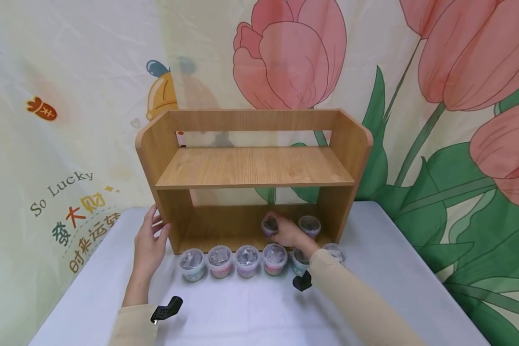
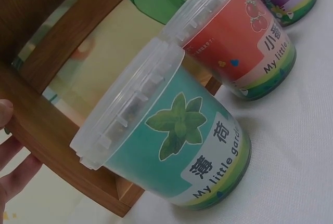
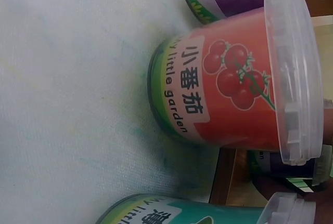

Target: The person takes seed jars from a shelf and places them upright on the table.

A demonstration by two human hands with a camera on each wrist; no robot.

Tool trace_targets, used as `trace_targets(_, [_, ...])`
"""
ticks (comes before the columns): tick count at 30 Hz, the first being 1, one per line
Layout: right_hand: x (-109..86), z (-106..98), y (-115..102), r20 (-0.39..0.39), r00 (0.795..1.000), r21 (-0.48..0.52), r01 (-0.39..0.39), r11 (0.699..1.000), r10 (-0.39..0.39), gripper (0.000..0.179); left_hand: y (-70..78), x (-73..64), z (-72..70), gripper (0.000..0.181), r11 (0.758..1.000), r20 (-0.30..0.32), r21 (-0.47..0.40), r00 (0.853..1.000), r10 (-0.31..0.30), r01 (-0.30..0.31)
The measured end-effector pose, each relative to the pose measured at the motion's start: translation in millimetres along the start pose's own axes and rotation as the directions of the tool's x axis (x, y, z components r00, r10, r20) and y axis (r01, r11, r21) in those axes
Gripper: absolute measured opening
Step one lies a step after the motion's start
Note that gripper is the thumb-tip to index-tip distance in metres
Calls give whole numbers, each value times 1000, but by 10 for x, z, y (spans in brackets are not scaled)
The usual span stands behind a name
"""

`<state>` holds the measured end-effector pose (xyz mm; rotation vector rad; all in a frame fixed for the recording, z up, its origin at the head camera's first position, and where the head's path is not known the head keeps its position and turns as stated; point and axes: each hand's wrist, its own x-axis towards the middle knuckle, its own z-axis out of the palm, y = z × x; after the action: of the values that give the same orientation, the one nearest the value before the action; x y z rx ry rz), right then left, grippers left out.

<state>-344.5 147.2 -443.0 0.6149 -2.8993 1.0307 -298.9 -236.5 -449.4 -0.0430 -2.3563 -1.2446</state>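
My right hand (image 1: 287, 231) pinches a lidded plastic tub (image 1: 269, 226) with a purple label on the bottom level of a wooden shelf (image 1: 255, 168). In the right wrist view that held tub (image 3: 281, 165) is partly hidden behind a red-labelled tub (image 3: 239, 83) with tomatoes on it. Another lidded tub (image 1: 309, 226) stands inside, to the right of the hand. My left hand (image 1: 150, 242) rests against the shelf's left side panel, its fingers (image 2: 21, 177) touching the wood near the front edge.
Before the shelf stands a row of several lidded tubs, among them a teal mint one (image 2: 177, 135) and a red one (image 1: 274, 259). My right forearm partly covers a blue one (image 1: 300, 259) and a tub (image 1: 334, 252) at the right end. A printed curtain (image 1: 415, 144) hangs behind.
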Motion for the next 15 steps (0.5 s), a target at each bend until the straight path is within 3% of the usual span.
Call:
trace_targets(8, [24,-3,0,3,1000,-16,-13,1000,13,55,3,31,-3,78,1000,4,1,1000,1,-1])
trace_targets(15, [1,-29,6,-3,1000,-21,22,1000,-22,54,-7,22,-5,78,1000,9,5,1000,4,-4])
